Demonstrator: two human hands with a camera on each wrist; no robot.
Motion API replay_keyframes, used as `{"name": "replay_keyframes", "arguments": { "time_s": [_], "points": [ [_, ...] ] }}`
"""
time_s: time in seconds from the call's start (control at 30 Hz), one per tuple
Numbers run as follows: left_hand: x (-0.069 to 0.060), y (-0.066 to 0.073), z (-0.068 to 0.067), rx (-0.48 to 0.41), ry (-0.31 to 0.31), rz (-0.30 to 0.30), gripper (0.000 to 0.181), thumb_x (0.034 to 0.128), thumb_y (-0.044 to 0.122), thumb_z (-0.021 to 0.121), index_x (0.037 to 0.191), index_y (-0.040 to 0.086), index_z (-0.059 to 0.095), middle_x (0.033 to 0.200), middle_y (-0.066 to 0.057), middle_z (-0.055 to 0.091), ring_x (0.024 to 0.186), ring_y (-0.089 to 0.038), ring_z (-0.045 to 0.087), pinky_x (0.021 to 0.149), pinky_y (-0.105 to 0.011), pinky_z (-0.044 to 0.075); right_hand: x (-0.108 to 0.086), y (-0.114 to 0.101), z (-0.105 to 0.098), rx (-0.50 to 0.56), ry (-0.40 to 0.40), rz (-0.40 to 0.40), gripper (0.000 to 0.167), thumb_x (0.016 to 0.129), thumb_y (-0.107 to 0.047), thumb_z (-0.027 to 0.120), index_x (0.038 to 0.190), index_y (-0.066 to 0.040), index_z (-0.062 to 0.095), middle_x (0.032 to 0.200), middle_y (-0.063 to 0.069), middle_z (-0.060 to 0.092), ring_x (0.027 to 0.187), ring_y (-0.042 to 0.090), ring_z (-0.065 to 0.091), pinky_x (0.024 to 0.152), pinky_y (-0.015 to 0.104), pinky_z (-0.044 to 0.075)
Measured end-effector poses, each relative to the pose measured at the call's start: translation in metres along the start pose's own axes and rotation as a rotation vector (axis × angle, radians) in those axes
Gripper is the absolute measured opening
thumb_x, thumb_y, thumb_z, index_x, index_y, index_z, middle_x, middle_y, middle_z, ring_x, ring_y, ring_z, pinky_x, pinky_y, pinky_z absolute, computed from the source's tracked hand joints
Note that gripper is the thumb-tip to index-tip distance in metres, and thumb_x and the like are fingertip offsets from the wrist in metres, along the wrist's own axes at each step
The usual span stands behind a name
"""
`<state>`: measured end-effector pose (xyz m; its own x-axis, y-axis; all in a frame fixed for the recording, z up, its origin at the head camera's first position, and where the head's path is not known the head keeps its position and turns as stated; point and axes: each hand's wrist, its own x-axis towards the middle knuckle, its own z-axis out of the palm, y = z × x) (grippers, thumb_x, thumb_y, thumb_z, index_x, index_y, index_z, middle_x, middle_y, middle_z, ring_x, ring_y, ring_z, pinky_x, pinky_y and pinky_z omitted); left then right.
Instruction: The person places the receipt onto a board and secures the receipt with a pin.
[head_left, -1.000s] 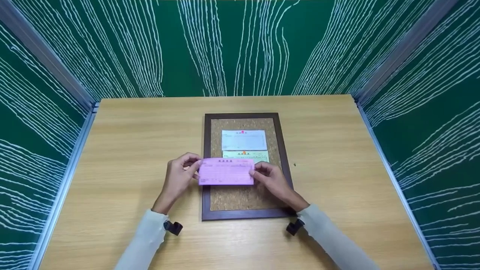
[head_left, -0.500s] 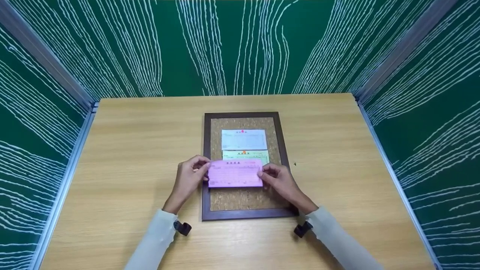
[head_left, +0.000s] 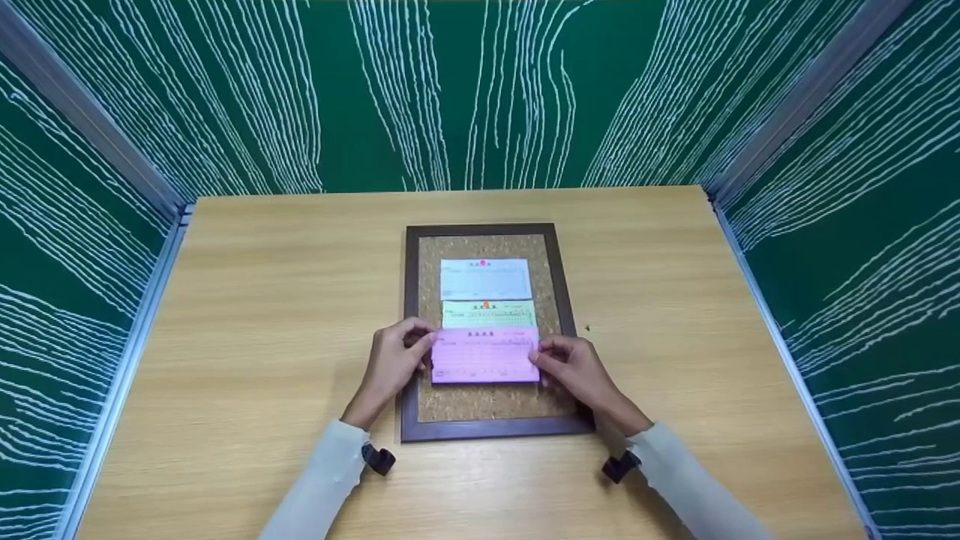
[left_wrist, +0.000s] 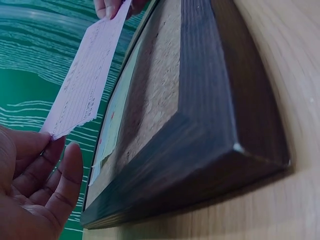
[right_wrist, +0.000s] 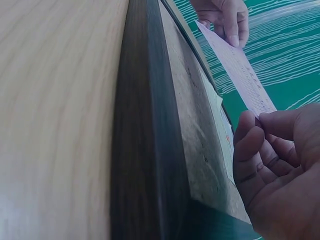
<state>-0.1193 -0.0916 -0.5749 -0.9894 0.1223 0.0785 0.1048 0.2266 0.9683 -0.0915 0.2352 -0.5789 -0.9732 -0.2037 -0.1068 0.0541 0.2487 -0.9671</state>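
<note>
A pink printed slip (head_left: 485, 356) is stretched flat between both hands above a framed cork board (head_left: 480, 405). My left hand (head_left: 394, 360) pinches its left end between thumb and fingers, and my right hand (head_left: 581, 367) pinches the right end. Both wrist views show the slip raised off the cork, and its left edge looks ragged in the left wrist view. Behind it a green slip (head_left: 487, 313) lies on the cork under an orange pin (head_left: 486, 304), its lower part covered by the pink one. Above that is a pale blue slip (head_left: 485, 281) with a red-pink pin (head_left: 482, 262).
The board's dark wooden frame (head_left: 495, 430) stands up from the wooden table (head_left: 262, 300). Green walls with white wavy lines (head_left: 390, 97) enclose the table at the back and both sides. A tiny dark speck (head_left: 588, 328) lies right of the board.
Both hands have carried the pink slip rightward and a little toward the body. It is now roughly lined up under the green slip, more of which shows.
</note>
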Motion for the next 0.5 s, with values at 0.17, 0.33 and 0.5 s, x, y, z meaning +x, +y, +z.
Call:
{"name": "replay_keyframes", "arguments": {
  "time_s": [0.17,0.33,0.5],
  "points": [
    [0.000,-0.002,0.005,0.003,-0.015,0.000,0.005,0.1006,-0.002,0.077,0.105,0.000,0.079,0.087,-0.009,0.076,0.061,-0.023,0.065,0.049,-0.037,0.059,-0.003,0.002,-0.002,-0.015,0.006,0.024,0.014,0.103,-0.007,0.076,0.098,0.005,0.074,0.067,0.005,0.065,0.052,0.011,0.055,0.046,0.021,0.044],
    [-0.001,-0.004,0.010,0.026,-0.020,-0.013,0.005,0.1006,-0.001,0.077,0.105,0.000,0.080,0.083,-0.008,0.074,0.061,-0.025,0.064,0.048,-0.029,0.056,-0.006,0.008,-0.006,-0.037,0.007,0.041,0.013,0.102,-0.006,0.078,0.097,0.006,0.076,0.065,0.007,0.065,0.050,0.012,0.053,0.045,0.020,0.042],
    [-0.004,-0.006,0.016,0.100,-0.008,0.008,0.003,0.0995,0.001,0.079,0.102,0.000,0.080,0.085,-0.006,0.075,0.072,-0.014,0.063,0.062,-0.022,0.052,-0.009,0.011,-0.009,-0.059,-0.003,0.063,0.013,0.103,-0.007,0.077,0.095,0.004,0.076,0.065,0.006,0.065,0.050,0.011,0.053,0.044,0.019,0.041]
  ]
}}
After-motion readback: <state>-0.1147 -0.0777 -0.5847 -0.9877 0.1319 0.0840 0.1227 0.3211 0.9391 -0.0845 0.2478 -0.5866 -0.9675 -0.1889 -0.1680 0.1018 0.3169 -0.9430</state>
